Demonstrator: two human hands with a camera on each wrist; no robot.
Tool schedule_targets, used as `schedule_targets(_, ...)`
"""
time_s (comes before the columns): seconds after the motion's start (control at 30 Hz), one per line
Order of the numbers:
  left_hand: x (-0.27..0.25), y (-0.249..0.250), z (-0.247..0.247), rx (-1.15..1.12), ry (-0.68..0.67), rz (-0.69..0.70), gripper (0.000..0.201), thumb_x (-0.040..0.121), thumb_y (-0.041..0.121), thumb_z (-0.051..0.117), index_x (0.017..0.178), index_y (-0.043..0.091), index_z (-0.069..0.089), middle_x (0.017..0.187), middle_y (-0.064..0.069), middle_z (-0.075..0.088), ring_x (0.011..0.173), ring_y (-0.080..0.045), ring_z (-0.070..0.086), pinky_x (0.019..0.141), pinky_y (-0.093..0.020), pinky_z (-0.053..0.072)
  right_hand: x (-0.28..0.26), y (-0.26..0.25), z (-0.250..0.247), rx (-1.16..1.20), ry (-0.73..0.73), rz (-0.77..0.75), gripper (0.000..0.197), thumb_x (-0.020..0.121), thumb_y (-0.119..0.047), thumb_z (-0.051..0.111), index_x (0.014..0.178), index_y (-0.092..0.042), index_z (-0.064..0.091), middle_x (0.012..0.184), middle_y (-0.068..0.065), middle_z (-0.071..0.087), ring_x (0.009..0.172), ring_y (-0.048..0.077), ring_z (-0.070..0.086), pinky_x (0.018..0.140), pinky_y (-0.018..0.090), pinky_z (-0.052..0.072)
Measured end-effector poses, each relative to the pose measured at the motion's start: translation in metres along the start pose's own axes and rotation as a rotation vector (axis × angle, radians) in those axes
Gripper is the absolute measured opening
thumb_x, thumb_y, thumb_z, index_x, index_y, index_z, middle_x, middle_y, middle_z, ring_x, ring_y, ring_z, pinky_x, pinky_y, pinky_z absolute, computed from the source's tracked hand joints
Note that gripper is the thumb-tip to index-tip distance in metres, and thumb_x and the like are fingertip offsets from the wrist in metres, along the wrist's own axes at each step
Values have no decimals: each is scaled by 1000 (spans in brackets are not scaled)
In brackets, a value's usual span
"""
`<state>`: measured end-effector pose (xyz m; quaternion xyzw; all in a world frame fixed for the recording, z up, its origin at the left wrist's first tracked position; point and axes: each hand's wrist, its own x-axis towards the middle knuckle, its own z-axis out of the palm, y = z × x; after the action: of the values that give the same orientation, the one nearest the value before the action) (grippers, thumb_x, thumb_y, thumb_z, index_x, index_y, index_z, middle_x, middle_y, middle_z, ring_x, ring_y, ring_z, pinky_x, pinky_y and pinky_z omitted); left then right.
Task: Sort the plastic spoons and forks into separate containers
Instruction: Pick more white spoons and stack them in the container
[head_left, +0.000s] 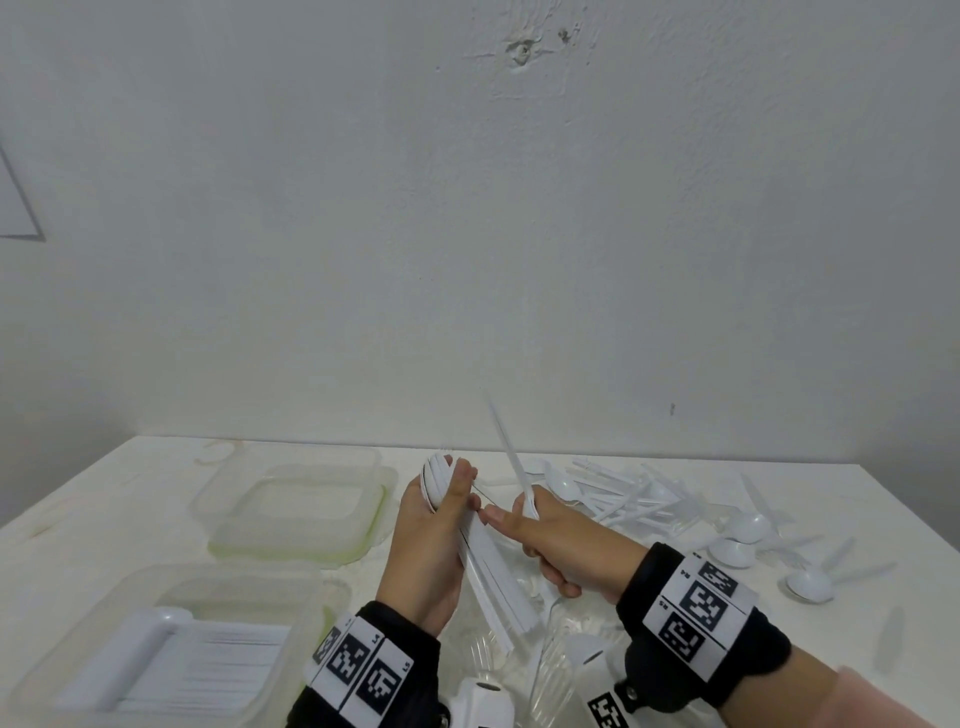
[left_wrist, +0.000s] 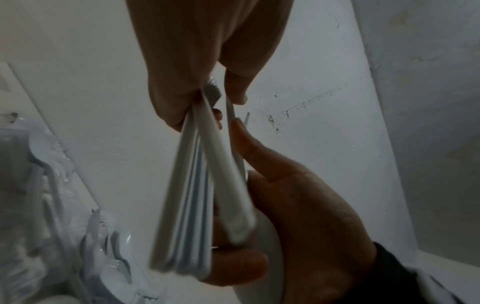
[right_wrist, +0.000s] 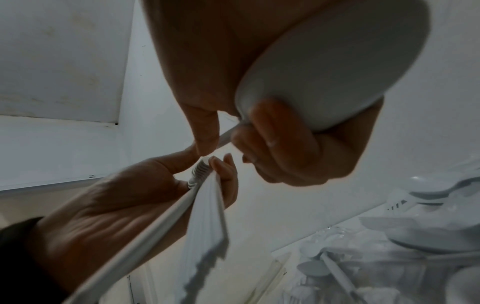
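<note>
My left hand (head_left: 431, 551) grips a nested stack of white plastic utensils (head_left: 485, 577) above the table, heads up and handles fanned downward. From the left wrist the stack (left_wrist: 189, 205) hangs out of my left hand (left_wrist: 202, 51). My right hand (head_left: 561, 540) holds a single white spoon (head_left: 511, 457) with its handle pointing up. Its bowl (right_wrist: 337, 67) lies in the palm under curled fingers. My right thumb reaches across to the stack (right_wrist: 205, 216), beside the left hand (right_wrist: 103, 205). I cannot tell whether the stacked pieces are forks or spoons.
A clear container (head_left: 363, 519) with a green-tinted rim stands at the back left. A second clear container (head_left: 291, 587) at the front left holds a neat row of white utensils. Loose spoons and forks (head_left: 649, 499) are scattered to the right. Clear wrapping (head_left: 488, 654) lies under my hands.
</note>
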<state>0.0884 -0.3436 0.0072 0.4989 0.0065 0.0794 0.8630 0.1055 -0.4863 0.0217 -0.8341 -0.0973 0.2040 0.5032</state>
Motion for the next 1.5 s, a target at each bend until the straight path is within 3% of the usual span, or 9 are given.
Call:
schedule_targets(0.1, 2, -1, -2, -7, -26, -5, 18, 93, 22, 60, 102, 7, 54, 74, -9, 52, 66, -18, 59, 65, -30, 57, 1, 4, 1, 6, -20, 10, 65, 83, -70, 51, 121, -19, 39, 81, 4, 45, 46, 8, 37, 43, 22, 32)
schedule_targets(0.2, 4, -2, -4, 12, -7, 10, 24, 92, 26, 65, 105, 9, 54, 82, -16, 53, 78, -29, 57, 79, -44, 54, 1, 5, 1, 89, -39, 10, 63, 84, -71, 46, 123, -22, 40, 82, 2, 44, 44, 6, 39, 42, 21, 34)
schedule_targets(0.33, 7, -5, -9, 38, 50, 38, 21, 92, 27, 63, 98, 10, 52, 70, -7, 51, 65, -18, 51, 70, -35, 47, -1, 7, -4, 233, -55, 9, 41, 94, -59, 40, 100, -20, 46, 78, 7, 43, 49, 13, 46, 46, 28, 42)
schedule_targets(0.53, 9, 0, -16, 9, 58, 40, 11, 95, 20, 58, 88, 14, 52, 62, -1, 51, 55, -11, 52, 58, -22, 51, -4, 14, -16, 194, -45, -18, 32, 100, -40, 44, 93, -12, 58, 83, 8, 54, 60, 16, 54, 55, 31, 52)
schedule_targets(0.73, 11, 7, -25, -52, 104, 55, 10, 97, 21, 55, 91, 14, 50, 61, 1, 52, 54, -8, 53, 51, -20, 51, -9, 26, -23, 365, -101, 56, 32, 94, -40, 56, 95, -9, 63, 66, -1, 42, 51, 8, 29, 46, 20, 28)
schedule_targets(0.9, 9, 4, -25, -62, 82, 40, 9, 96, 21, 55, 91, 14, 53, 61, 3, 53, 55, -8, 53, 56, -19, 53, -10, 34, -32, 450, -43, 99, 23, 86, -14, 70, 69, -9, 56, 57, 1, 47, 44, 8, 30, 41, 19, 25)
schedule_targets(1.07, 11, 5, -38, -167, 24, -158, 13, 95, 22, 56, 94, 9, 55, 74, -3, 54, 62, -13, 53, 58, -22, 54, -8, 36, -65, 203, 55, 18, 29, 82, -16, 74, 60, -13, 56, 50, -3, 42, 43, 9, 33, 43, 20, 28)
schedule_targets(1.2, 13, 7, -41, -137, -68, -303, 21, 92, 19, 59, 108, 6, 54, 80, -6, 57, 63, -15, 53, 57, -25, 55, -10, 22, -98, -76, 51, -48, 20, 72, -19, 83, 65, -15, 64, 58, -3, 55, 50, 9, 44, 50, 20, 37)
schedule_targets(1.5, 14, 19, 11, -53, -226, -330, 40, 83, 23, 66, 118, 5, 58, 96, -12, 64, 71, -18, 58, 68, -28, 58, 17, -39, -95, -177, 76, -301, 26, 64, -17, 88, 63, -16, 62, 54, -7, 53, 53, 8, 46, 50, 19, 38)
